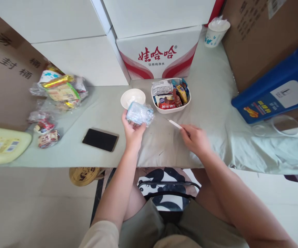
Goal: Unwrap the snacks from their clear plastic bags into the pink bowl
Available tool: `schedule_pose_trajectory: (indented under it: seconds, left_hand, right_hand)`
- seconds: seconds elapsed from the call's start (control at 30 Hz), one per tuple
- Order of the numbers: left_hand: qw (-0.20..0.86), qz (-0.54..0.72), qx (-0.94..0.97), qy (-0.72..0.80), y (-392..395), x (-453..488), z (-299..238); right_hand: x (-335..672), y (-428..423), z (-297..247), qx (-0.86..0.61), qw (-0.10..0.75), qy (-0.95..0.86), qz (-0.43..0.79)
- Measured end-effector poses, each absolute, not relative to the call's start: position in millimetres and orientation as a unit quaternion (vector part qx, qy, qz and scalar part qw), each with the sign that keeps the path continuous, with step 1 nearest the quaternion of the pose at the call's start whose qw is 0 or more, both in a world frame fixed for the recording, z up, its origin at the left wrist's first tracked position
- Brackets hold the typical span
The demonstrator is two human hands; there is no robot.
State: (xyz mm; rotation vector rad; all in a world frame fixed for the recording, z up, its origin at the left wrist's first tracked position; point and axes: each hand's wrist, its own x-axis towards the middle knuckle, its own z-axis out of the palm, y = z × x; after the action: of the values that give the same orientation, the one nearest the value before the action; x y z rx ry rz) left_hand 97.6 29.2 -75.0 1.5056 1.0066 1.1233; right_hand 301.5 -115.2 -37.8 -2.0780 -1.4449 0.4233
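Note:
My left hand (pixel 132 132) is closed around a small crinkly clear-blue packet (pixel 139 113), held just above the table in front of an empty white bowl (pixel 132 97). My right hand (pixel 195 138) rests on the grey cloth, fingers pinched on a thin white stick-like utensil (pixel 175 124) whose tip points left toward the packet. Behind both hands stands a white square bowl (pixel 161 109) filled with several wrapped snacks.
A black phone (pixel 100 139) lies left of my left hand. Bagged snacks (pixel 58 93) sit at the far left, with a yellow container (pixel 1 146) at the table edge. A red-and-white carton (pixel 159 51), a paper cup (pixel 215 32) and a blue jug (pixel 278 91) line the back and right.

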Motion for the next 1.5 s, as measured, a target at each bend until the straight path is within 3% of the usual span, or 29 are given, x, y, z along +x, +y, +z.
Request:
schedule_pose_trajectory:
  seconds: [0.1, 0.17, 0.3, 0.43, 0.53, 0.6, 0.7, 0.8, 1.03, 1.17, 1.3, 1.5]
  left_hand:
    - [0.495, 0.373, 0.691, 0.372, 14.0, 96.3, -73.0]
    - [0.441, 0.331, 0.759, 0.346, 2.3, 95.4, -69.9]
    - [0.322, 0.314, 0.839, 0.305, -4.5, 92.7, -59.4]
    - [0.333, 0.281, 0.852, 0.289, -1.3, 94.6, -51.6]
    - [0.384, 0.300, 0.790, 0.372, -0.8, 96.8, -49.3]
    - [0.472, 0.322, 0.700, 0.428, -0.3, 97.5, -48.0]
    - [0.630, 0.335, 0.542, 0.445, 1.3, 99.0, -43.7]
    - [0.684, 0.331, 0.472, 0.447, 3.5, 100.6, -38.1]
    - [0.556, 0.400, 0.497, 0.533, 21.0, 82.8, -42.0]
    - [0.468, 0.375, 0.548, 0.583, 28.9, 66.6, -48.9]
    - [0.381, 0.370, 0.682, 0.502, 26.4, 60.5, -50.3]
    - [0.271, 0.300, 0.817, 0.410, 23.4, 60.3, -55.8]
  right_hand:
    - [312.1, -118.2, -37.5, -0.813, 0.251, -0.512, 0.120]
    - [315.3, -118.6, -37.1, -0.828, 0.244, -0.500, 0.069]
    - [312.0, -117.8, -38.3, -0.803, 0.289, -0.521, 0.002]
    - [303.5, -115.5, -44.7, -0.724, 0.342, -0.598, 0.039]
    - [297.9, -113.0, -51.1, -0.664, 0.374, -0.643, 0.076]
    - [295.0, -110.8, -54.8, -0.637, 0.381, -0.662, 0.104]
    - [292.0, -106.1, -57.6, -0.623, 0.366, -0.677, 0.141]
    - [291.3, -101.7, -55.6, -0.619, 0.339, -0.693, 0.147]
    - [305.4, -111.3, -47.4, -0.651, 0.419, -0.619, 0.134]
    - [315.2, -120.4, -49.4, -0.745, 0.405, -0.526, 0.071]
    - [313.2, -120.3, -48.0, -0.715, 0.418, -0.556, 0.069]
    - [299.8, -108.5, -48.4, -0.687, 0.328, -0.647, 0.031]
